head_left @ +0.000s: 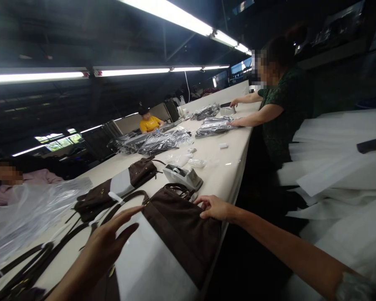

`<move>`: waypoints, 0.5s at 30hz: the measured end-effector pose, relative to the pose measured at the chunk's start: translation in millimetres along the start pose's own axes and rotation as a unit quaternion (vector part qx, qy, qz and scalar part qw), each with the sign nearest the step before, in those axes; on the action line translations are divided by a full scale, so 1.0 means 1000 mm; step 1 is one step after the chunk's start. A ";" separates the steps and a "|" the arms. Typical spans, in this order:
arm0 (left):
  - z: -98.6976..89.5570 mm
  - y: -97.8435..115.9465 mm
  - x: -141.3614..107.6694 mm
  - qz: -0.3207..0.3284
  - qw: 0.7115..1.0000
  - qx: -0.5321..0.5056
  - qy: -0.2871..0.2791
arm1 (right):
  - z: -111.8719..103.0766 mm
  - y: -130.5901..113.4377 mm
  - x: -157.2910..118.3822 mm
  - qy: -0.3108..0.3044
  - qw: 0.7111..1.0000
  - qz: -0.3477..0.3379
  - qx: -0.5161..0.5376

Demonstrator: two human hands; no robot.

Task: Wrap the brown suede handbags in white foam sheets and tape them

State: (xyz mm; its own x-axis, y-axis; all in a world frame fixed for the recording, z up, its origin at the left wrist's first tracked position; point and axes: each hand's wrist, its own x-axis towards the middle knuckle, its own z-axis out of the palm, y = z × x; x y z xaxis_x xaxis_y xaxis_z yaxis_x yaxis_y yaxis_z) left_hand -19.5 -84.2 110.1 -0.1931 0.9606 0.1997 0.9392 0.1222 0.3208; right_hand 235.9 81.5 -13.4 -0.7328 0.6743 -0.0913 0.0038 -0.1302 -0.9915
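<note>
A dark brown handbag (183,225) lies on the table in front of me, with a wide white paper wrap (150,259) across its middle. My left hand (113,234) is open over the bag's left side, fingers stretched near a handle and thumb apart. At the bag's upper right edge, my right hand (214,207) touches the brown material with curved fingers, thumb and forefinger apart. Just beyond the bag stands a grey tape dispenser (183,176). Another brown handbag (119,184) with a white wrap lies farther left.
Plastic-wrapped dark goods (159,140) lie along the long white table (228,167). A co-worker in dark green (285,104) handles a wrapped package at right. Clear plastic sheeting (34,221) covers the left side, near another person. White sheets (338,159) hang at right.
</note>
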 end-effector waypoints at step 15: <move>0.038 0.011 0.155 0.131 0.941 -0.006 -0.313 | 0.005 -0.036 0.035 -0.038 0.964 0.061 0.256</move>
State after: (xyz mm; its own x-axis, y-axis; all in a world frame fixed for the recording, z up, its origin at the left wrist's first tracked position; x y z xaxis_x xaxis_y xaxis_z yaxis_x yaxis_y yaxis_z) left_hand -28.8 75.9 109.5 0.2533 0.9164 -0.3099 0.9271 -0.1384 0.3484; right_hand 206.2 106.3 20.1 -0.7964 0.5781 -0.1775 -0.2289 -0.5599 -0.7963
